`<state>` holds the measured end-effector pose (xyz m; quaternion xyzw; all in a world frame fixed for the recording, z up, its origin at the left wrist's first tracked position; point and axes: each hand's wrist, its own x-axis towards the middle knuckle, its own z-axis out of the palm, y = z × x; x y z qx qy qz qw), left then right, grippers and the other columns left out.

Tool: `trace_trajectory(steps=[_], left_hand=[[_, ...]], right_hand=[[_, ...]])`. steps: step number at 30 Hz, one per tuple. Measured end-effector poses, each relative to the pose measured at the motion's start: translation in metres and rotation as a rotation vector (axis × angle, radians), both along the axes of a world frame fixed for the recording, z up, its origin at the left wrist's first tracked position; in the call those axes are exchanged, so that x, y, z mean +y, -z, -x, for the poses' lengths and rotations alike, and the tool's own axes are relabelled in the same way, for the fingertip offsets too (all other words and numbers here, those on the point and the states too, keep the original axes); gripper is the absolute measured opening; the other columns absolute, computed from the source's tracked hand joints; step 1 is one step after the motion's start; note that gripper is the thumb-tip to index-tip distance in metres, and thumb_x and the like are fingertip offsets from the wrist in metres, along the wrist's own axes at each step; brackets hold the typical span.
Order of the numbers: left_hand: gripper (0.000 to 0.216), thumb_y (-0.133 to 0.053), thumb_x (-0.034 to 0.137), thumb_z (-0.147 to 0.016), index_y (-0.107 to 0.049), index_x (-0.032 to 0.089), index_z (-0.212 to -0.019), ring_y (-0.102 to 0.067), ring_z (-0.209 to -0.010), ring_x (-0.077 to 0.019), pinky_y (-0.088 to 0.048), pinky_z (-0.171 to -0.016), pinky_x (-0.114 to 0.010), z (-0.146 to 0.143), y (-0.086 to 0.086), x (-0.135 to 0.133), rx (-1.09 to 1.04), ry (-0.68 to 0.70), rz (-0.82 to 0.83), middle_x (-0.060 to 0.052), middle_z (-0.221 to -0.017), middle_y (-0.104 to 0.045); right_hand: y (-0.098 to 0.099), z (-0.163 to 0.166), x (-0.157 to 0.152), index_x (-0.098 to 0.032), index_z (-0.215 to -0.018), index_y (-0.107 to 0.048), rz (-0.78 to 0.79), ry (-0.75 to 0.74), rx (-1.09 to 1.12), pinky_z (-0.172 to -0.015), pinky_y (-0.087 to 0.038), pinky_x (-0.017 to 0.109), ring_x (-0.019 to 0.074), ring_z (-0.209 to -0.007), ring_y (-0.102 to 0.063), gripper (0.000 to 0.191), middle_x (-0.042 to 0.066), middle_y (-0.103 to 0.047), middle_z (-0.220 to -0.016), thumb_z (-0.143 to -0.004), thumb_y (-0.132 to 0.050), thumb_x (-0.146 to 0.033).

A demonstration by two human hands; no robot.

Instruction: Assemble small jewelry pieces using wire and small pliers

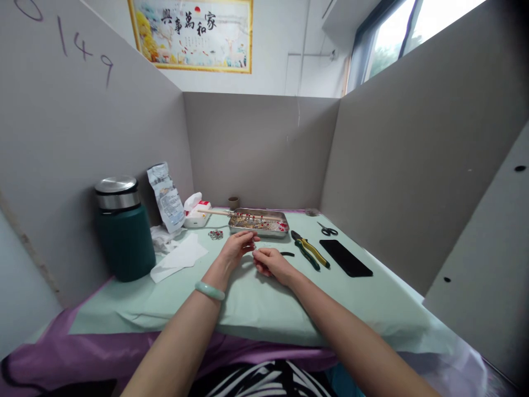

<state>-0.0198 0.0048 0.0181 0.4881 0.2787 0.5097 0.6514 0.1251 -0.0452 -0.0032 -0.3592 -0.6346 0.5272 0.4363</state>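
My left hand (238, 246), with a pale green bangle (210, 290) on its wrist, is closed in a pinch just in front of a metal tray (264, 233). Close beside it, my right hand (273, 262) is also pinched, its fingertips almost meeting the left ones. Something tiny and reddish shows between the fingertips, too small to name. The tray holds many small red, white and gold beads (258, 222). Right of my hands lie pliers (309, 251) with green and yellow handles. A black curved piece (287, 254) shows partly behind my right hand.
A dark green flask (126, 242), a silver pouch (166, 197), tissues (198, 212) and white paper (179, 258) stand or lie on the left. A beaded bundle (215, 235) is near the tray. Scissors (328, 230) and a black phone (346, 258) lie right. Grey partitions (260, 149) enclose the table.
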Motion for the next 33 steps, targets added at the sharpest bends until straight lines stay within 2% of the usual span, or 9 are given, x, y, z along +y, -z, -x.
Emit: trace_trajectory(steps=[6,11,14,19,23,27,33], left_hand=[[0.029,-0.069,0.034,-0.071,-0.067,0.016,-0.093,-0.061,-0.076,-0.0151,-0.048,-0.068,-0.027,-0.0005,-0.0025,-0.0019,-0.067,0.056,0.04,-0.01,-0.095,-0.068],[0.026,-0.058,0.039,-0.08,-0.067,0.016,-0.09,-0.062,-0.087,-0.0185,-0.05,-0.077,-0.032,0.0015,-0.0085,-0.0037,-0.197,0.092,0.159,-0.01,-0.099,-0.067],[0.02,-0.06,0.034,-0.078,-0.067,0.017,-0.087,-0.062,-0.091,-0.0201,-0.05,-0.081,-0.035,0.0017,-0.0092,-0.0047,-0.183,0.096,0.172,-0.011,-0.1,-0.068],[0.016,-0.066,0.021,-0.072,-0.066,0.015,-0.087,-0.063,-0.091,-0.0202,-0.05,-0.081,-0.035,0.0008,-0.0047,-0.0027,-0.158,0.046,0.149,-0.012,-0.097,-0.068],[0.024,-0.067,0.008,-0.066,-0.065,0.013,-0.089,-0.064,-0.088,-0.019,-0.05,-0.082,-0.034,0.0003,-0.0032,-0.0021,-0.155,0.062,0.117,-0.012,-0.097,-0.068],[0.039,-0.059,-0.006,-0.056,-0.064,0.012,-0.089,-0.063,-0.091,-0.0195,-0.049,-0.086,-0.036,-0.0002,-0.0053,-0.0044,-0.16,0.074,0.105,-0.012,-0.099,-0.067],[0.052,-0.051,-0.012,-0.049,-0.063,0.013,-0.092,-0.061,-0.099,-0.0203,-0.047,-0.087,-0.033,-0.0003,-0.0016,-0.0011,-0.16,0.062,0.069,-0.012,-0.103,-0.065]], right_hand=[[0.0012,0.0002,0.001,-0.016,-0.068,-0.052,-0.005,0.02,0.014,-0.036,-0.023,0.019,0.0042,-0.037,-0.034,0.038,-0.005,-0.047,-0.05,-0.078,-0.056,-0.053],[-0.0028,-0.0008,0.0027,-0.016,-0.068,-0.052,-0.033,0.175,0.1,-0.034,-0.019,0.019,0.0038,-0.034,-0.031,0.038,-0.005,-0.046,-0.047,-0.078,-0.054,-0.053],[-0.0051,-0.0012,0.0036,-0.017,-0.067,-0.051,-0.012,0.238,0.11,-0.033,-0.019,0.018,0.004,-0.034,-0.031,0.039,-0.005,-0.046,-0.046,-0.077,-0.055,-0.054],[-0.0039,-0.0005,0.005,-0.016,-0.066,-0.052,-0.004,0.237,0.075,-0.033,-0.021,0.018,0.0038,-0.034,-0.032,0.041,-0.005,-0.047,-0.046,-0.075,-0.055,-0.056],[-0.0023,-0.0011,0.0057,-0.016,-0.066,-0.052,-0.011,0.237,0.087,-0.033,-0.02,0.018,0.0036,-0.034,-0.032,0.041,-0.005,-0.046,-0.046,-0.075,-0.055,-0.056],[-0.0031,-0.0021,0.0051,-0.016,-0.066,-0.052,-0.02,0.243,0.092,-0.033,-0.02,0.018,0.0039,-0.034,-0.033,0.039,-0.005,-0.047,-0.046,-0.077,-0.055,-0.054],[-0.0034,-0.0021,0.0053,-0.016,-0.067,-0.053,-0.002,0.248,0.085,-0.034,-0.021,0.018,0.0039,-0.034,-0.033,0.039,-0.005,-0.047,-0.046,-0.077,-0.054,-0.054]])
